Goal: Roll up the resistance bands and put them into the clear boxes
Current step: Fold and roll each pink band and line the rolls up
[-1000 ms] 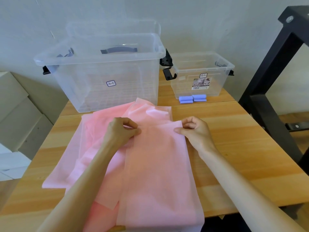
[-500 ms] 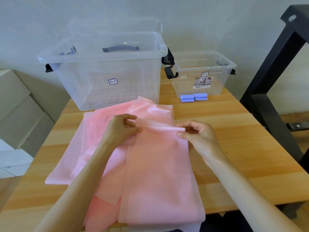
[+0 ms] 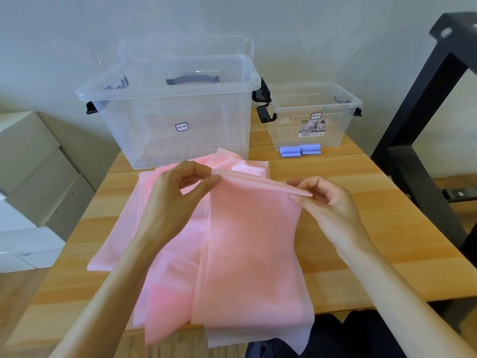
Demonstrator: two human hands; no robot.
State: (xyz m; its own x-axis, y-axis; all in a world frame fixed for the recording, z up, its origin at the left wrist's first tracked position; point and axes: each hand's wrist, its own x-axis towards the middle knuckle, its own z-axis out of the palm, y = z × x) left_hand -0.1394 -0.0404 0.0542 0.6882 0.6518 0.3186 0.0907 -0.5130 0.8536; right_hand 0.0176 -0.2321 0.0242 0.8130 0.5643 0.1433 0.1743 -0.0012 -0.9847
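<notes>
Starting the roll: left hand [image 3: 180,187] and right hand [image 3: 322,200] each in pinching grip on pink resistance band's [image 3: 253,241] far edge, lifted above desk [image 3: 387,228]. Next: turn edge tightly toward body.

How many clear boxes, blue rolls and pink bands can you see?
Clear plastic boxes: 2, a large one and a small one.
Rolled blue bands: 4, it seems, on the wooden table in front of the small box.
Pink stretchy bands: several overlapping, exact count unclear; both hands pinch the top one.
Total: 6, plus the pink pile.
</notes>
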